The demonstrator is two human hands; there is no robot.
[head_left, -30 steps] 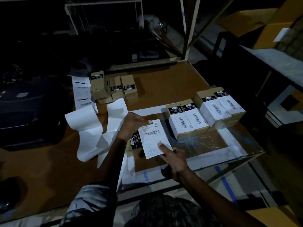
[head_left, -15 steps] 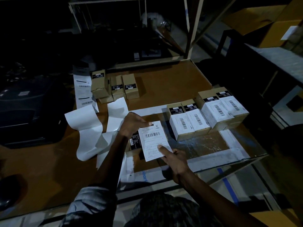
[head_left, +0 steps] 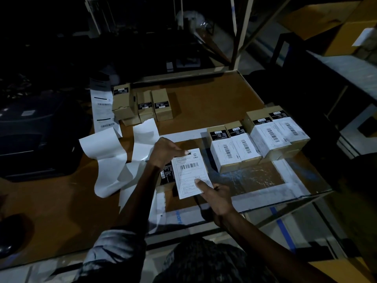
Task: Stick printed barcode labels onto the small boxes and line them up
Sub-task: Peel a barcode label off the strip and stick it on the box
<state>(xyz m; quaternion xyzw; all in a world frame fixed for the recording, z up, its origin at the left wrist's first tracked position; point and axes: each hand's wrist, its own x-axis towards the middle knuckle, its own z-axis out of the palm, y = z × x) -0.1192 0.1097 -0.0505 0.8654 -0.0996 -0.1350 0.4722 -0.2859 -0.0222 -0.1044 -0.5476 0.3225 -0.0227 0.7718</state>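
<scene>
With the barcode label pinched at its far edge by the left hand and its near corner by the right hand over the small box on the counter, it is best squared to the box edges, then smoothed down from one end.

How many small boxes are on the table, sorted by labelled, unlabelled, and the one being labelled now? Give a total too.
Labelled boxes: 4, at
Unlabelled boxes: at least 4, at, one partly hidden
Box being labelled: 1
Total: at least 9
</scene>
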